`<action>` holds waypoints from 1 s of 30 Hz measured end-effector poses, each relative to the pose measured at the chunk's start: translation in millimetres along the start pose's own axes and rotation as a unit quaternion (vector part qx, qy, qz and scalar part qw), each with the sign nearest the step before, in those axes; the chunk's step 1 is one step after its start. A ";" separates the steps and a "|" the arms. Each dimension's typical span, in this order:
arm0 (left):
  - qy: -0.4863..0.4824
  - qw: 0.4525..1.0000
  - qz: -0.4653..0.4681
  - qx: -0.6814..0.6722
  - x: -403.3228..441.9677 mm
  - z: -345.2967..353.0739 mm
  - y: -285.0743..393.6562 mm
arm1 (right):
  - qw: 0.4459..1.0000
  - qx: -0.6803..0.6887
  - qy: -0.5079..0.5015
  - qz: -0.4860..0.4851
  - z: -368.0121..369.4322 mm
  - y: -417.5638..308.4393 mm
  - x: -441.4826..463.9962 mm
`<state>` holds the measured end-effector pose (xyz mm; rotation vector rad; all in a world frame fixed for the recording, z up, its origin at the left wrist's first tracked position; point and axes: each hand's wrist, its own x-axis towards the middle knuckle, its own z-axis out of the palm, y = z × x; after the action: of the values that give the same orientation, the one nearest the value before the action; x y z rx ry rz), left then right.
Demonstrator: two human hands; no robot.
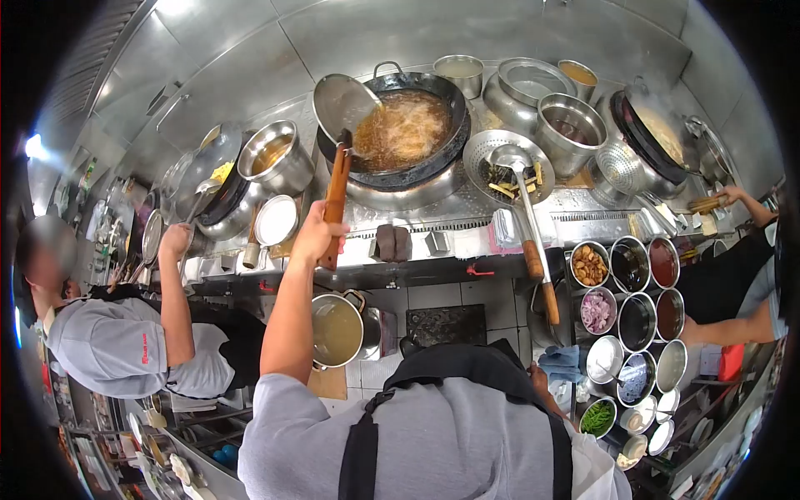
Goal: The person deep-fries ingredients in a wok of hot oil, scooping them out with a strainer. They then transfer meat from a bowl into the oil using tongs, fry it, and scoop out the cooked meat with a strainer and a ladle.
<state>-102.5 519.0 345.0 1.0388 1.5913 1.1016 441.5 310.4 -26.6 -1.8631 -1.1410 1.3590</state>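
Note:
My left hand (315, 236) is wrapped round the wooden handle of a round, wooden-handled metal pan (340, 102). The pan is tilted on its side over the left rim of a large black wok (460, 104), where brown liquid (404, 129) bubbles and foams. Low at my right side, my right hand (539, 385) is mostly hidden by my body, close to a blue cloth (562, 363); its fingers do not show clearly. Right of the wok, a ladle (510, 157) rests across a perforated strainer (479, 150) with yellowish and dark pieces in it.
Metal pots (277, 157) flank the wok. A steaming wok (658, 137) stands at the right. Containers of sauces and chopped onion (597, 312) line my right side. A large pot (337, 331) is below my left arm. One co-worker (117, 342) stands left, another (742, 292) right.

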 end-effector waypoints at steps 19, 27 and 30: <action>-0.026 0.994 0.068 0.085 26.3 71.2 42.5 | 0.995 -0.092 -0.021 0.009 -8.1 44.5 -11.1; -0.060 0.980 0.032 -0.187 10.0 42.5 57.5 | 0.996 0.046 -0.073 0.030 -6.6 -5.0 12.9; -0.042 0.975 0.028 -0.215 9.5 15.7 54.5 | 0.994 0.049 -0.065 0.070 -8.8 -32.3 7.2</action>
<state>-82.1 544.5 392.3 0.8287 1.1896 1.3481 440.8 332.6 -0.6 -1.8344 -1.0018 1.6066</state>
